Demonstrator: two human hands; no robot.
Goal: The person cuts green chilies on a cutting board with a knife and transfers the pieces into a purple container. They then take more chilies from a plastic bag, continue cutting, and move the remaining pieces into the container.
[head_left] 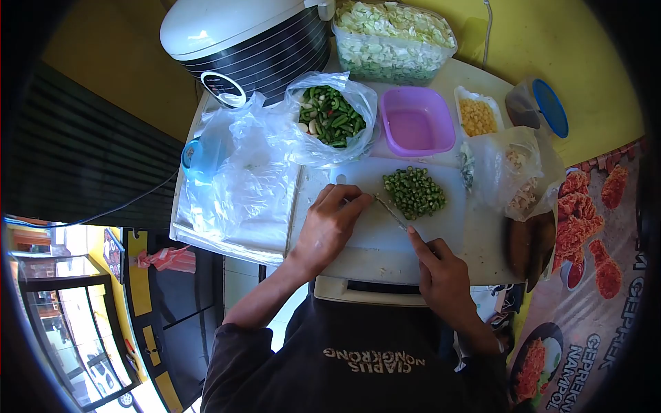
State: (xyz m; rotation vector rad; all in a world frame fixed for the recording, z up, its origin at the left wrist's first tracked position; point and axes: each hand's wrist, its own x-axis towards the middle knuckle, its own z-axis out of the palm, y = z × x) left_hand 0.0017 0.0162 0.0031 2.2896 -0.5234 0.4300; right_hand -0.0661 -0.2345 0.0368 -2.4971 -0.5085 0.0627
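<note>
My right hand [441, 268] grips a knife [391, 212], its index finger stretched along the top of the blade. The blade points up and left across the white cutting board [372, 237]. At the knife's tip, the fingers of my left hand [334, 220] are pressed together; what they hold, if anything, is too small to make out. Beyond the blade lies a pile of chopped green pieces [414, 193], apparently cut chilies or beans. Behind the board stands an open plastic bag [372, 124] with green chilies and some pale cloves in it.
A purple tub [418, 148] stands behind the board. Farther back are a rice cooker [258, 69] and a container of shredded cabbage [396, 58]. To the right are a tray of yellow pieces [478, 115], a plastic bag [492, 162] and a blue-lidded container [549, 109]. Clear plastic bags [248, 165] lie left.
</note>
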